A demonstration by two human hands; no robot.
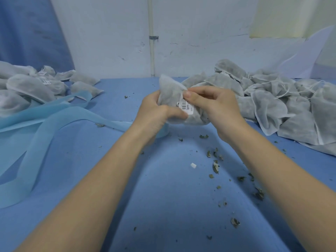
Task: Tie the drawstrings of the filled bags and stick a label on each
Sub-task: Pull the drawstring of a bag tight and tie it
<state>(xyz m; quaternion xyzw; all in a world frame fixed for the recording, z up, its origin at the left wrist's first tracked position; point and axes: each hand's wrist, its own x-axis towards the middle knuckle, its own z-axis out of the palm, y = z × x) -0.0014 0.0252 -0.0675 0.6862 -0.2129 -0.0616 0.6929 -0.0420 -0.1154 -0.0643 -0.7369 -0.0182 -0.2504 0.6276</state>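
Note:
I hold one filled grey mesh bag [170, 90] above the middle of the blue table. My left hand [156, 113] grips its lower left side, thumb across the front. A white barcode label [187, 106] sits on the bag's front. My right hand [212, 104] holds the bag from the right, its thumb pressing the label's upper end. A heap of filled bags with loose white drawstrings [283, 99] lies at the right. A pile of bags bearing labels [45, 84] lies at the far left.
A long pale blue backing strip [45, 124] curls over the left half of the blue table [163, 188]. Dried herb crumbs [216, 166] and a small white scrap [193, 165] are scattered at the right front. A white wall with a pipe [151, 42] stands behind.

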